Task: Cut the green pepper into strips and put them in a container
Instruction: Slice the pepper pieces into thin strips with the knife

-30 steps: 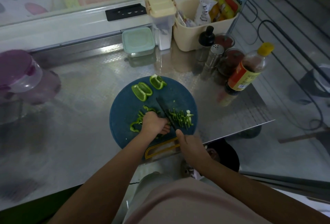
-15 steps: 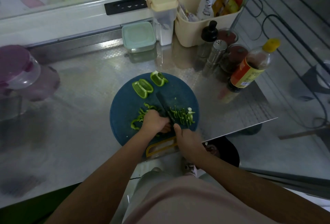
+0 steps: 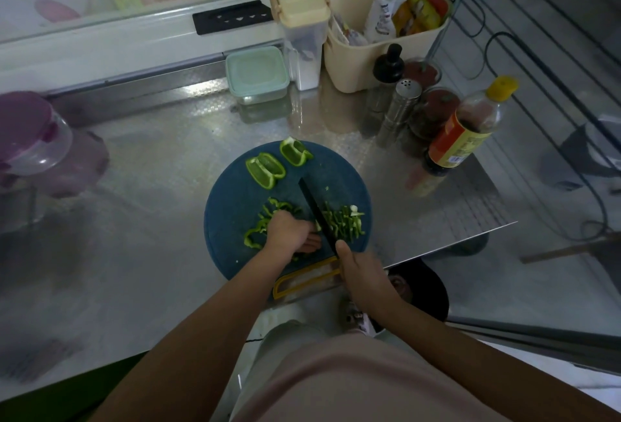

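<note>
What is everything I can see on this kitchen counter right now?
round blue cutting board: 1, blue, counter centre
uncut green pepper pieces: 2, green, board's far edge
cut green pepper strips: a pile, green, right of blade
black-bladed knife: 1, black, on board
lidded mint-green plastic container: 1, by window
cream plastic basket: 1, holds packets, back right
yellow-capped sauce bottle: 1, dark contents, right
steel shaker: 1, silver, beside jars
left hand: pressing pepper down
right hand: gripping knife handle

A home kitchen is indicated: a steel counter (image 3: pixel 161 166) is seen under the hands, with a sauce bottle (image 3: pixel 467 132), shaker (image 3: pixel 401 105) and lidded tubs (image 3: pixel 257 74) ranged beyond them.
</note>
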Tool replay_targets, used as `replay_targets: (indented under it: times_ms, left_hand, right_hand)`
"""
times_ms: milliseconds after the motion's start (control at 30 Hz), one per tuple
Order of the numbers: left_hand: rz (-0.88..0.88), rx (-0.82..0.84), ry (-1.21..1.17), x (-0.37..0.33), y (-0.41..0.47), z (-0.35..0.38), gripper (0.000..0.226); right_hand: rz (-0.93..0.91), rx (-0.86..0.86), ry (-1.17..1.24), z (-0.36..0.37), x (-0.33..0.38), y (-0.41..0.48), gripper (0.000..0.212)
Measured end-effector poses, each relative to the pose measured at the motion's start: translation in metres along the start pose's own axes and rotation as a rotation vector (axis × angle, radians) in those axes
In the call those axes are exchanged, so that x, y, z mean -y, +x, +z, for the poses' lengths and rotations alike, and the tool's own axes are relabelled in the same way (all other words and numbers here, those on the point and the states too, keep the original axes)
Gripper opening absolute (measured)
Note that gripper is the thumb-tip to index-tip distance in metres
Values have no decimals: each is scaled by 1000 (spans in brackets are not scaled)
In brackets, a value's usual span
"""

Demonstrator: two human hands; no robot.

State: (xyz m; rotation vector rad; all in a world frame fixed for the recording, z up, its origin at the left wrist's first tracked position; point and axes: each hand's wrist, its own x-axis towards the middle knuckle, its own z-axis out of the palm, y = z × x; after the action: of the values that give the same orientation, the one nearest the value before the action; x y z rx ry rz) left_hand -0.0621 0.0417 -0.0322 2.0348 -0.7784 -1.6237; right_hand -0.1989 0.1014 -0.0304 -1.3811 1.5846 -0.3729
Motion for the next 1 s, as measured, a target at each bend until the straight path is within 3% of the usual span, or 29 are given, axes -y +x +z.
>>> replay_targets:
  times_ms: [267,567,600,633,667,700,767,867,900,967,1000]
  left_hand:
    - [76,-58,105,4,4,-2,20]
    - [115,-61,252,5,6,2,19]
    - [131,-78,279,6,7,3,18]
    - [146,-94,307,6,7,3,17]
    - [154,-105,329,7,8,3,16]
    - [158,-111,342,7,9,3,16]
    - [158,-114,353,8,10,3,14]
    - [163,-113,358,8,11,3,14]
    - [161,-110,353,8,12,3,15]
    - [148,-103,336,8,13,2,19]
    - [140,-100,326,8,14,1,21]
  right_hand:
    - [56,2,-27,-7,4,-4,49]
    - [-38,-3,-179,-5,2,-5,45]
    - [40,55,-86,-13,12,-6,40]
    - [44,105,-162,-15,8,-4,26]
    - [-36,50,-207,-12,-5,2,19]
    - [-35,81,-301,-10,-10,3,36]
    - [-59,150,-326,-11,-19,10,48]
    - [-144,61,-389,-3,-25,9,70]
    - [-63,115,-341,-5,-19,7,69]
    - [-81,167,-356,-7,-7,-1,40]
    - [-151,44,-401,-8,-9,0,39]
